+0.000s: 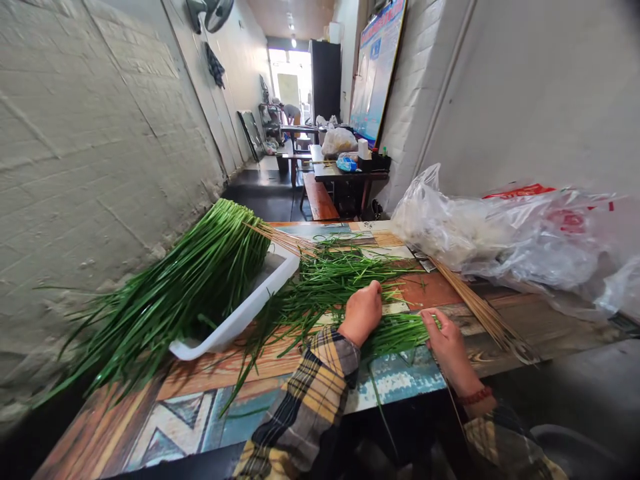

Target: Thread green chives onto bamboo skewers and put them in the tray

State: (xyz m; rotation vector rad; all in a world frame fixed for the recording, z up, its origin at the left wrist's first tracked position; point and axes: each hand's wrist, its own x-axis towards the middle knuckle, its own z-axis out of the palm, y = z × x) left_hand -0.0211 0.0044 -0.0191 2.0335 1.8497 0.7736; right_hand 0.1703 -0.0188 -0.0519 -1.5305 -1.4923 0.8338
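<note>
My left hand (364, 310) is closed, its thumb and fingers drawn together at the edge of a loose heap of garlic chives (335, 270). Its fingertips are partly hidden, so what they hold does not show. Below it, a small bunch of garlic chives (397, 333) lies on the table, running toward my right hand (447, 343). The thumb and fingers of that hand pinch the pale stem ends of the bunch. A big stack of long chives (200, 267) leans over a white plastic tray (240, 323) on the left. Thin bamboo skewers (287, 238) lie across the tray's far corner.
More bamboo skewers (480, 303) lie to the right of my right hand. Behind them, clear plastic bags (520, 233) crowd the wall side of the patterned wooden table (195, 380). Farther off stand a bench (320, 198), another table (325, 163) and a bent-over person (291, 113).
</note>
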